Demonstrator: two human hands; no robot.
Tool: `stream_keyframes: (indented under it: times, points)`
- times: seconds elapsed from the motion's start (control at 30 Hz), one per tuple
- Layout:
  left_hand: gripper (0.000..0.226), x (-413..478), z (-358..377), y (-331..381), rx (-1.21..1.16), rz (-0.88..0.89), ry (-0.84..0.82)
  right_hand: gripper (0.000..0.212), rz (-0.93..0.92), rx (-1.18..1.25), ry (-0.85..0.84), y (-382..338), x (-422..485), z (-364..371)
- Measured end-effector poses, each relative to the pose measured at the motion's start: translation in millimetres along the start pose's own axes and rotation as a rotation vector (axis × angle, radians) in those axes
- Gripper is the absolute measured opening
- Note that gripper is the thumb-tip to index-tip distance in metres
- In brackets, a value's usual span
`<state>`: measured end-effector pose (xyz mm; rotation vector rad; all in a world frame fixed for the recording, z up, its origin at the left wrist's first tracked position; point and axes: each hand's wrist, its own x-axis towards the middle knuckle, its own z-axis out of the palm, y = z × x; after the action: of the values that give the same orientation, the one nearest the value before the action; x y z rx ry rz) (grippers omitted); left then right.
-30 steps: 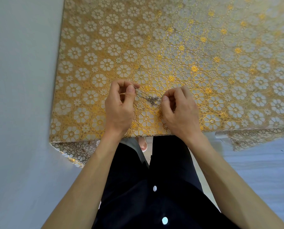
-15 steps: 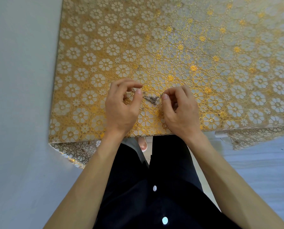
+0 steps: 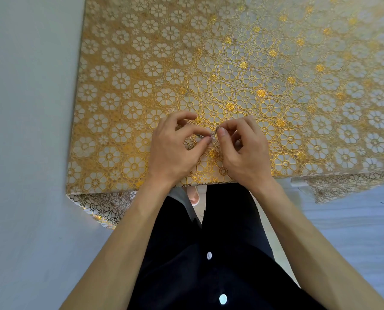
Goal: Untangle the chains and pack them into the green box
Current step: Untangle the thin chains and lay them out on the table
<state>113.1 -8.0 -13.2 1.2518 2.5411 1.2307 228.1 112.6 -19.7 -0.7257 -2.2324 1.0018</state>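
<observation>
Gold flower-patterned tablecloth (image 3: 231, 63) spreads over the upper part of the head view, with pale floor (image 3: 25, 153) to its left and along the near right. Just above the cloth, close to its near edge and a little left of the middle, the chains (image 3: 208, 135) show as a small knot of fine silvery links caught between the two hands. Only a short stretch is visible, and how many strands it has cannot be told. The left hand (image 3: 175, 151) pinches the left side of the knot between its thumb and a bent finger, tips closed on the metal, while its index finger curls free above. The right hand (image 3: 246, 151) pinches the right side between thumb and index fingertip, its other fingers folded in behind. The two sets of fingertips lie almost touching, with the links running between them. Both wrists cross the near edge of the cloth, and bare forearms (image 3: 119, 242) run back towards the camera. Between them is a black garment (image 3: 208, 276) with two white buttons (image 3: 209, 255). A foot in a light slipper (image 3: 194, 196) shows just below the cloth's edge, between the wrists. At the near left corner the cloth's overhang (image 3: 101, 209) hangs down, its flowers drawn in darker outline
</observation>
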Motion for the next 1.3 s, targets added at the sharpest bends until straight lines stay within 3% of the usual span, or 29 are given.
stream_keyframes:
  times: [0.73, 1.3]
  points:
    - [0.005, 0.3, -9.8, 0.9, -0.356, -0.264, 0.050, 0.012, 0.036, -0.079, 0.014, -2.3, 0.4, 3.5]
    - [0.003, 1.2, -14.9, 3.7, -0.515, -0.312, 0.178, 0.013, 0.020, -0.137, -0.012, -2.4, -0.2, 3.0]
